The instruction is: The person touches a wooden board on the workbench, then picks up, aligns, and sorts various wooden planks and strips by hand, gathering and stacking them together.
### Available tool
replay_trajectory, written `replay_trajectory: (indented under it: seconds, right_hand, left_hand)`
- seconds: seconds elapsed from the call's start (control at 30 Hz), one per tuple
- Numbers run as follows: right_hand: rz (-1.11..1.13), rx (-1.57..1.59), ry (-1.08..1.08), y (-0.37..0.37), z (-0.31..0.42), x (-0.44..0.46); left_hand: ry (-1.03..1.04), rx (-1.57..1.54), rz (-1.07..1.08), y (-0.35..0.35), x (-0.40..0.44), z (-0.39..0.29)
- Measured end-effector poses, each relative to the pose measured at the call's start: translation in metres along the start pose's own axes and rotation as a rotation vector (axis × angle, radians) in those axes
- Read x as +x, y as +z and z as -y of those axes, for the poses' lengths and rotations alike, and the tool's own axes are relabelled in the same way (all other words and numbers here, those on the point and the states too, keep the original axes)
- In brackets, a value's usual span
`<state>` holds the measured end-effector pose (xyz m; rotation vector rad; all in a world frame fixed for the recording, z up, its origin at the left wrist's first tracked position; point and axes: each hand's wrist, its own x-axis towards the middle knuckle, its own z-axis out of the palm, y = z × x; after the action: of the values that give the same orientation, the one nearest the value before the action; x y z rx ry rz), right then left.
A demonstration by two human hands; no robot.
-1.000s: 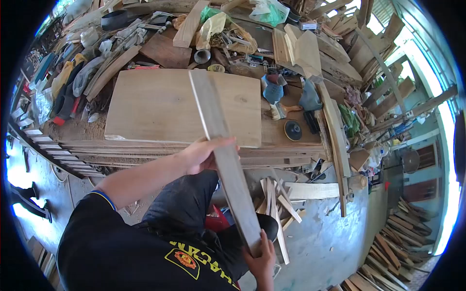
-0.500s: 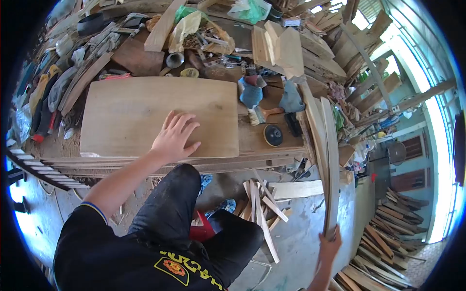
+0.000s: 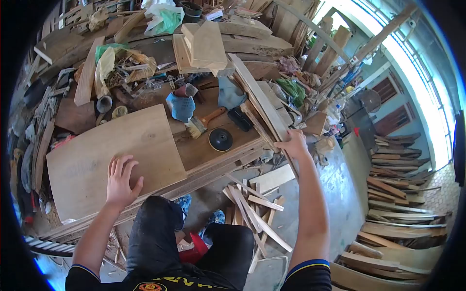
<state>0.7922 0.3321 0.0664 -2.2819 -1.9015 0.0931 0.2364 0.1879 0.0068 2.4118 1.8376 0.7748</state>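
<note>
Board [image 3: 114, 140], wide and pale, flat on the cluttered table [image 3: 190, 151], with one long side close to the near edge. On top of it, left hand [image 3: 124, 184], released, with fingers spread and lightly bent over the near part of the wood (pressing or barely touching, cannot tell). At the table's right end, right hand [image 3: 293, 144], grasping a long wooden strip [image 3: 264, 99], thumb across the upper face, other fingers mostly hidden. Beside the strip, a rougher piece of wood [image 3: 256, 125]; near its far end, pale blocks [image 3: 204, 46] in a group.

Between board and strip, on the table: a brush [image 3: 204, 121] with pale bristles and an orange-brown handle; just in front of it, a round black pad [image 3: 220, 139]; behind, a blue wrap [image 3: 180, 107] around a dark red roll [image 3: 186, 90]. Farther back, among scraps, a white and green bag [image 3: 165, 20].

Down on the floor [image 3: 340, 194], loose sticks [image 3: 255, 213] crossing one another; off to the right, a long pile of planks [image 3: 393, 228]. Between the bent legs, something red [image 3: 194, 250], partly hidden.
</note>
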Motion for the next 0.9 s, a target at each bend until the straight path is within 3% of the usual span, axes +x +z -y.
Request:
replay_trajectory:
  seconds: [0.2,0.33,0.5,0.6,0.63,0.7,0.77,0.83,0.9]
  right_hand:
    - [-0.003,-0.004,-0.062,0.014,-0.018,-0.001]
    - [0.094,-0.022,0.04,0.006,-0.007,-0.009]
    - [0.055,-0.095,0.08,-0.014,0.019,-0.025]
    - [-0.305,-0.057,-0.088,-0.007,0.028,-0.042]
    - [-0.303,-0.048,-0.071,-0.007,0.036,-0.056]
    - [-0.564,0.028,-0.336,-0.015,0.06,-0.097]
    - [-0.582,0.264,-0.508,-0.014,0.077,-0.161]
    - [-0.465,0.444,-0.66,0.013,0.071,-0.225]
    - [-0.362,0.513,-0.642,0.048,0.054,-0.275]
  left_hand:
    - [0.0,-0.002,0.028,0.0,0.003,-0.002]
    - [0.01,0.025,0.033,0.001,0.002,-0.004]
    - [-0.029,0.026,0.056,0.003,-0.001,-0.005]
    - [-0.002,0.047,0.051,0.005,-0.002,-0.004]
    - [0.013,0.054,0.061,0.006,-0.001,-0.004]
    - [-0.017,0.046,0.055,0.007,-0.002,-0.005]
    - [0.002,0.066,0.069,0.009,-0.002,-0.004]
    - [0.028,0.088,0.095,0.011,-0.006,-0.005]
    - [0.024,0.046,0.064,0.015,-0.004,-0.005]
